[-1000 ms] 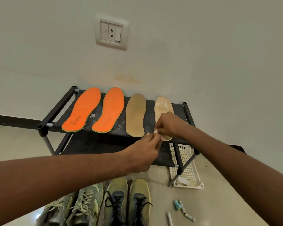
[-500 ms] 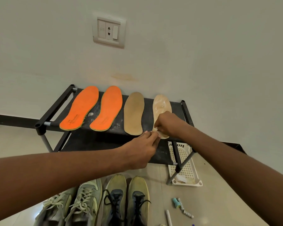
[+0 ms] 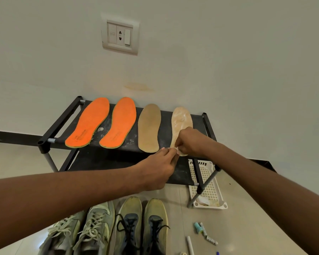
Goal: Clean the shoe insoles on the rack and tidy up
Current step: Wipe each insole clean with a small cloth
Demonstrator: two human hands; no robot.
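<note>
Insoles: 2 orange [image 3: 88, 124], 2 tan [image 3: 149, 127]

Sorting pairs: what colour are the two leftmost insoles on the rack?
Bright orange insoles, clearest in the head view.

Left of the right hand [image 3: 190, 142] on the black rack [image 3: 61, 124] lie two bright orange insoles [image 3: 88, 124], thinly edged in green; beside them a plain tan insole [image 3: 148, 127]; under the hand a pale cream insole [image 3: 181, 119], mottled with whitish patches; a small white scrap [image 3: 172, 149] sits at the fingertips; below the hand, a white lattice basket [image 3: 208, 183]; grey-green shoes [image 3: 92, 229] with pale laces; olive-yellow shoes [image 3: 142, 225] with black laces.
</note>
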